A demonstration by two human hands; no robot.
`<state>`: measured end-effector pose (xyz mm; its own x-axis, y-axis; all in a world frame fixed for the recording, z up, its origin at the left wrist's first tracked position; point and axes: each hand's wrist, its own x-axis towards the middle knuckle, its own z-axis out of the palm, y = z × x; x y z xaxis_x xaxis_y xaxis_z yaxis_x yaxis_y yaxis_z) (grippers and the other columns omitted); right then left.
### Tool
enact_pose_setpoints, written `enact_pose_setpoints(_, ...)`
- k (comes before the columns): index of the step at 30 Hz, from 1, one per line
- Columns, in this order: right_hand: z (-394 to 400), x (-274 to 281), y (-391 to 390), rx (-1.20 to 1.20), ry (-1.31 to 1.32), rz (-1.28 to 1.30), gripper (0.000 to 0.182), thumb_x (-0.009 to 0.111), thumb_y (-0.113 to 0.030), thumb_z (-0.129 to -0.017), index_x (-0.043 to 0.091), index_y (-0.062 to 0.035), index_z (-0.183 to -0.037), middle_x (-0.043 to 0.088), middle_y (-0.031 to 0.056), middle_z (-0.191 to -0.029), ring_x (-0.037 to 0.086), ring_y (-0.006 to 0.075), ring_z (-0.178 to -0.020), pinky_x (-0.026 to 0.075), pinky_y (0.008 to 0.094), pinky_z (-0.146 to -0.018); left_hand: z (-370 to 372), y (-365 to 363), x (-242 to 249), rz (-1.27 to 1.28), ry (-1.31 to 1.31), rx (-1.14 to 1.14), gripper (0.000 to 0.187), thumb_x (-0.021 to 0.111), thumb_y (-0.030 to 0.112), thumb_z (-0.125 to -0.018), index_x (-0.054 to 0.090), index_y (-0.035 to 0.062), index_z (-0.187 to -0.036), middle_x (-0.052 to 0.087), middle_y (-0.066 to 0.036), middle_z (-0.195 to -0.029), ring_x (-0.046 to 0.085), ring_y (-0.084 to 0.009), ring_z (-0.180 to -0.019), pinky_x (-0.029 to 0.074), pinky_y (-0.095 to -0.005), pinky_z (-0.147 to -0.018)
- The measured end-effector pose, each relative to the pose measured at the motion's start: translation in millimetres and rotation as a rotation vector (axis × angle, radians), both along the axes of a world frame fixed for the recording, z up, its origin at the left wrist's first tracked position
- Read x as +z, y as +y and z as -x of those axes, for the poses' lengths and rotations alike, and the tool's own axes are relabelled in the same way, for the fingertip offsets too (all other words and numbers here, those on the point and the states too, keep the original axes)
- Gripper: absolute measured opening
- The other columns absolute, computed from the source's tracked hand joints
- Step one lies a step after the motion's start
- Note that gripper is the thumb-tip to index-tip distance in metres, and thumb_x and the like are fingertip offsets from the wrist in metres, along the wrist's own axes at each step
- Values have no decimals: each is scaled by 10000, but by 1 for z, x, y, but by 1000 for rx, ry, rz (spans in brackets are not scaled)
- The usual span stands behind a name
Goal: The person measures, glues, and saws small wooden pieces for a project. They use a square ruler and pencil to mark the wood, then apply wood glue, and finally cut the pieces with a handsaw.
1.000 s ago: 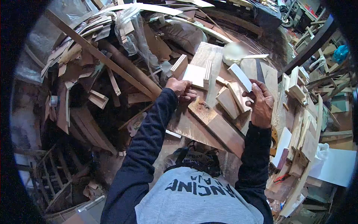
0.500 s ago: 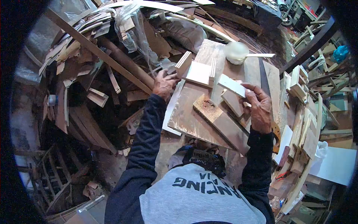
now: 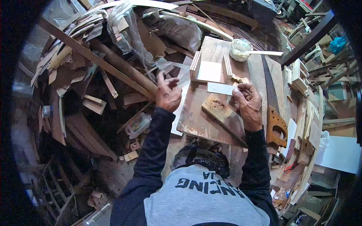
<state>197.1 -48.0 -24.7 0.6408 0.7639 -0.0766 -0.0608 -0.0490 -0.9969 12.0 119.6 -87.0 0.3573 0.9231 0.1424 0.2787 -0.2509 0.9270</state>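
Holding white strip [image 3: 221, 88] | right hand [image 3: 247, 101] | left hand [image 3: 167, 94] free, fingers spread

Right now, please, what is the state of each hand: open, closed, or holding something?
Left hand: open, fingers spread, holding nothing, off the left edge of the board.
Right hand: closed on a thin white strip.

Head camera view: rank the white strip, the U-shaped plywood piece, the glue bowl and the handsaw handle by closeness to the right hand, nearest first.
1. White strip: in the right hand's grip.
2. Handsaw handle: just right of the wrist.
3. U-shaped plywood piece: ahead, slightly left.
4. Glue bowl: far end of the board.
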Motion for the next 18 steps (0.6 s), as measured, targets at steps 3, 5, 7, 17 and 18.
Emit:
enact_pose_setpoints(3,1,-3,4,1,-31,59,235,630,-138,-878,510,7,-1020,616,72,-839,602,107,-703,470,206,-551,12,-15,19,371,-221,-184,445,576,18,-829,398,-65,-1228,647,-136,-929,654,-203,-824,545,-258,-682)
enact_pose_setpoints(5,3,-3,8,-5,-27,85,241,629,-148,-881,508,11,-1016,616,85,-848,609,116,-711,471,208,-549,9,-22,23,629,-381,-308,353,645,164,-878,510,-58,-1115,653,-126,-935,671,-174,-783,551,-227,-561)
enact_pose_setpoints(7,8,1,11,-6,-51,76,223,629,-143,-881,526,-1,-1019,612,56,-830,592,92,-696,458,197,-530,-3,-32,42,758,-419,-329,329,643,157,-880,527,-64,-1093,660,-134,-921,681,-199,-791,560,-248,-577)
enact_pose_setpoints(17,17,-18,12,-7,-285,108,232,574,-88,-865,599,46,-1052,646,101,-867,617,143,-746,505,281,-680,-34,-28,18,783,-482,-228,287,624,100,-884,536,-96,-1074,650,-176,-951,684,-249,-773,588,-333,-666)
enact_pose_setpoints(18,19,-15,11,5,-281,111,247,571,-88,-866,601,44,-1073,647,105,-868,616,145,-746,505,285,-683,-36,-30,18,768,-460,-215,302,616,97,-890,522,-103,-1096,646,-193,-976,685,-273,-803,596,-364,-696)
